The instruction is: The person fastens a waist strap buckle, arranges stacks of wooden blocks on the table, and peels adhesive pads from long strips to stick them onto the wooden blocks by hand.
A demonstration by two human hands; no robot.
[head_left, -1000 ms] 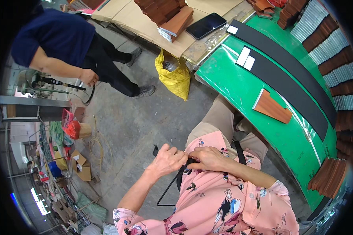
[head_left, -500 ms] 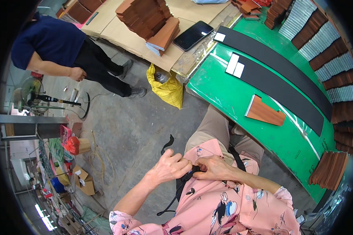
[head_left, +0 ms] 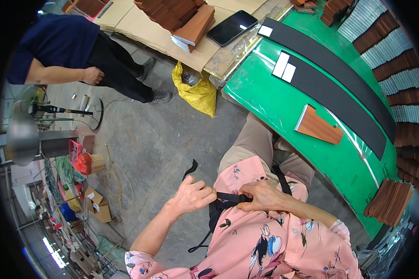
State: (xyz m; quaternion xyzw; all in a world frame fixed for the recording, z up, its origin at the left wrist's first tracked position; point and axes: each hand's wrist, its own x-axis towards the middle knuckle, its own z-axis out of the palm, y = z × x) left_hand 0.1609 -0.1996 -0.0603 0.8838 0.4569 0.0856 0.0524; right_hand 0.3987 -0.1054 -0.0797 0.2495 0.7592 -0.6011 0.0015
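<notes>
In front of my waist, my left hand (head_left: pixel 193 195) is closed in a fist round a black strap (head_left: pixel 227 197). A loose end of the strap sticks up past the knuckles. My right hand (head_left: pixel 264 195) pinches the strap a short way to the right, at what may be a buckle, mostly hidden by the fingers. Between the two hands the strap is drawn straight. More black webbing and a thin cord hang below, against the pink flowered shirt.
On the right stands a green-topped table (head_left: pixel 256 88) bearing two long black strips (head_left: pixel 340 97), a brown wooden piece (head_left: pixel 319 125) and stacks of brown pieces (head_left: pixel 389 202). A phone (head_left: pixel 232 29) lies on the cardboard-covered table. A yellow sack (head_left: pixel 195 93) sits on the floor. Another person (head_left: pixel 65 51) stands far left.
My left hand has pulled away from the right, so a straight length of strap now shows between them. The view has shifted slightly, and the other person appears a little further left.
</notes>
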